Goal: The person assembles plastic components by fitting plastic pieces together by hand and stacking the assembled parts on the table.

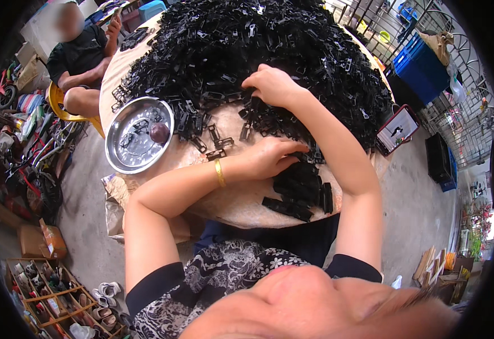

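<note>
Black plastic clips [258,42] lie heaped over the bench [224,198], the mound running from ten o'clock through twelve round to three. Each is narrow and elongated, and those lying singly show open, rectangular cut-outs like small frames. Their surfaces look glossy, with pale glints all through the tangle, where they lie at every angle and overlap too densely to tell one from another. A few loose clips [216,138] are scattered flat on the pale cloth at about eight o'clock, their slotted outlines clear. At five o'clock, near the bench edge, a darker group of clips [297,189] lies more orderly, many side by side.

Of the hands, the right hand [275,85] reaches to the mound's near edge at twelve o'clock, fingers bent downward; whether it grips a clip cannot be told. The left hand [270,157] is at six o'clock, half open, thumb a little apart from the fingers, just above the orderly group; its hold cannot be told either.

At nine o'clock a round metal bowl [111,148] contains a few dark pieces and a purple ball-like object [159,133]. A phone [396,130] rests at three o'clock.
</note>
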Tool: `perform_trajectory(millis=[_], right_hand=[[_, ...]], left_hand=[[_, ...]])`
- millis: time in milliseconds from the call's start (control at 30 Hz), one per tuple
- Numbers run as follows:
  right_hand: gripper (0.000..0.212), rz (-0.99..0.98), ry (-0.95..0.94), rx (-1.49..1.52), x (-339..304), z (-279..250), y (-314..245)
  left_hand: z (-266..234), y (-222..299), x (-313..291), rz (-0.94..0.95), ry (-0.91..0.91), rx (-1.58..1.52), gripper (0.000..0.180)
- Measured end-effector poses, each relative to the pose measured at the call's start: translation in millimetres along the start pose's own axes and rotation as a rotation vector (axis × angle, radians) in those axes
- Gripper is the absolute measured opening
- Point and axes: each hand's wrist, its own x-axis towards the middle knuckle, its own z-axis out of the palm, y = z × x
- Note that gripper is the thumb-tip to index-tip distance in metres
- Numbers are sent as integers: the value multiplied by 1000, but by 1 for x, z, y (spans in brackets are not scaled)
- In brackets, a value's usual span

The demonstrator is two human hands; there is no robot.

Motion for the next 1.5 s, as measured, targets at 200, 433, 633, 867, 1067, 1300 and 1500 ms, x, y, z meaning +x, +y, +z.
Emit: perform_trajectory(millis=[200, 433, 633, 867, 1067, 1300, 1500], right_hand=[[37, 36, -41, 80, -5, 2, 0], [35, 173, 468, 778, -82, -35, -19], [31, 70, 531, 548, -114, -25, -25], [31, 34, 596, 481, -117, -18, -28], [31, 1, 652, 297, -120, -11, -30], [32, -45, 696, 317, -119, -4, -26], [32, 266, 503, 887, -122, -13, -30]], left_hand=[[1, -3, 1, -62, 84, -87, 32], [-17, -24, 7, -510, 389, -1082, 30], [-18, -22, 7, -560, 493, -1117, 30], [-18, -22, 7, -557, 504, -1070, 32], [-18, -19, 6, -569, 496, -948, 31], [-23, -19, 6, -504, 449, -832, 38], [-28, -11, 10, -363, 467, -882, 47]])
